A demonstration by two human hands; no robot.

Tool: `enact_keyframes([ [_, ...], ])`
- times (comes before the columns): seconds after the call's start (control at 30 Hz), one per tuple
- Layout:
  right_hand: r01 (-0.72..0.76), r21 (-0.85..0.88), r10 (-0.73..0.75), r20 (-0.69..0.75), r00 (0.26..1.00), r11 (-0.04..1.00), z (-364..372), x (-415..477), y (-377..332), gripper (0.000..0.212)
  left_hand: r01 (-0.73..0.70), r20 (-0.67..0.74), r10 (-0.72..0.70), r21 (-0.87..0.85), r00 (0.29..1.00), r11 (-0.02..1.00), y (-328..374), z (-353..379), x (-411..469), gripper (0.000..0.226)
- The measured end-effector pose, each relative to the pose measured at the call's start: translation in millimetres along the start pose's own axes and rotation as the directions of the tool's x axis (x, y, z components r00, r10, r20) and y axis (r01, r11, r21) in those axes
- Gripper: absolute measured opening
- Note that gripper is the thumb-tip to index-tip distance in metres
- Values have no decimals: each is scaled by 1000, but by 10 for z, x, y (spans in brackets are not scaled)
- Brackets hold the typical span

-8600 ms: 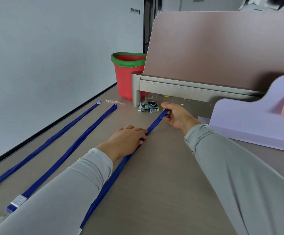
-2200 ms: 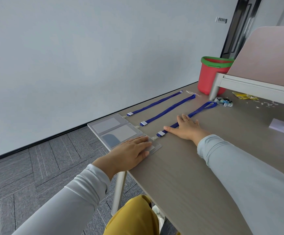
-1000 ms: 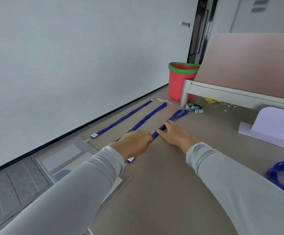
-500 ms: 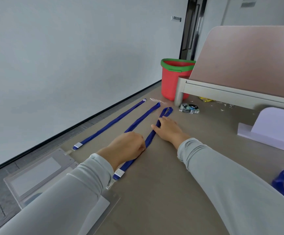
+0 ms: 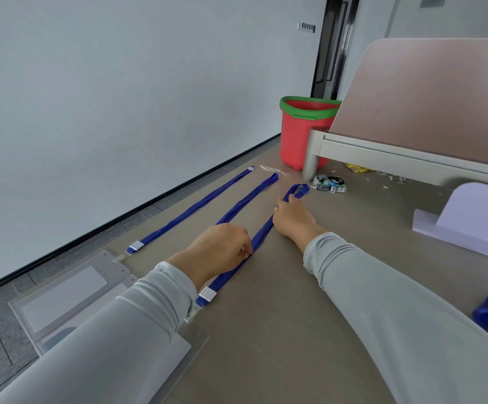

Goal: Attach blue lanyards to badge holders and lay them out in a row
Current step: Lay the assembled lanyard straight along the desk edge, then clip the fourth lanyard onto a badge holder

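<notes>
**Both grips on the right lanyard**

Your left grip [image 5: 222, 249] pinches the right lanyard [image 5: 261, 237] near its middle, fingers curled. Your right grip [image 5: 292, 220] lies flat on the same strap farther along, fingers straight, just short of its far loop. Two more lanyards [image 5: 196, 205] lie to its left on the desk [image 5: 295, 330], roughly parallel. Clear badge holders [image 5: 70, 290] sit at the near left edge.

Your only view rides on your head, facing forward and down along the surface [image 5: 266, 345] toward 12 o'clock, near enough that your left hand [image 5: 219, 252] and right hand [image 5: 294, 218] fill mid-frame.
</notes>
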State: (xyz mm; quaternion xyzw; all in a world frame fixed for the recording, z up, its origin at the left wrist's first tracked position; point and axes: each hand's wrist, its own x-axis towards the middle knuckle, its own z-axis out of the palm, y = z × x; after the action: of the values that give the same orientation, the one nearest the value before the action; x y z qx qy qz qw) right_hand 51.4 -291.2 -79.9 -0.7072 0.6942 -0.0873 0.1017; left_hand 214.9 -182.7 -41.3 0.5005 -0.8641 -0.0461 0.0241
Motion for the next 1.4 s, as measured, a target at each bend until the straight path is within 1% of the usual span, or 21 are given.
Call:
enact_keyframes([
  [0.2, -38, 16, 38, -4, 999, 999, -3, 5, -32, 47, 13, 11, -13, -10, 1000, 1000, -5, 13, -6, 28],
  [0.7, -30, -25, 29, -32, 999, 999, -48, 23, -60, 41, 25, -10, -26, -60, 1000, 998, -15, 48, -28, 28],
  [0.8, -36, -30, 35, -49, 998, 999, -73, -2, -43, 38, 29, -7, -29, -72, 1000, 997, -4, 46, -37, 28],
  [0.9, 16, 8, -15, -116, 993, 1000, -97, -34, 13, 33, 39, -12, -40, -77, 999, 996, 0, 42, -71, 29],
  [1.0, 70, 47, -60, -179, 982, 996, -175, -153, 70, 27, 52, -48, -56, -66, 997, 996, 21, 18, -127, 30],
  [1.17, 146, 63, -125, -260, 957, 987, -395, -580, 221, 31, 49, -154, -57, -53, 986, 997, 200, -13, -256, 29],
  [1.23, 151, 43, -133, -278, 951, 988, -492, -817, 324, 32, 24, -197, -32, -42, 980, 999, 334, -19, -297, 28],
  [1.4, 113, 16, -100, -360, 928, 993, -769, -1496, 732, 24, -87, -277, 79, -19, 958, 996, 823, -43, -364, 28],
])
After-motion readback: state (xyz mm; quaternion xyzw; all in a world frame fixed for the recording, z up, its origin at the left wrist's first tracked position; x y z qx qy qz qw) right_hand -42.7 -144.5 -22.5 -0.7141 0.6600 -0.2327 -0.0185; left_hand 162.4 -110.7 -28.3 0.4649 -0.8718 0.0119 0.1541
